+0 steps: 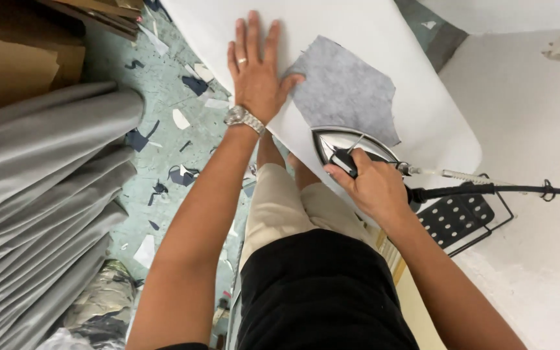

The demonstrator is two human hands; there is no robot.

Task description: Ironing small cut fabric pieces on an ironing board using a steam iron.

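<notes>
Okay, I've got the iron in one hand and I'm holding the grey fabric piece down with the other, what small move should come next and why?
Probably slide the iron forward onto the grey fabric piece. The right hand grips its handle at the fabric's near edge, and the left hand lies flat at the fabric's left edge on the white board.

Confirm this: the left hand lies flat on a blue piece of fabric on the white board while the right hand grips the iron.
Not quite. In the head view the fabric is grey, not blue. The left hand lies flat at its edge on the white board, and the right hand grips the iron.
</notes>
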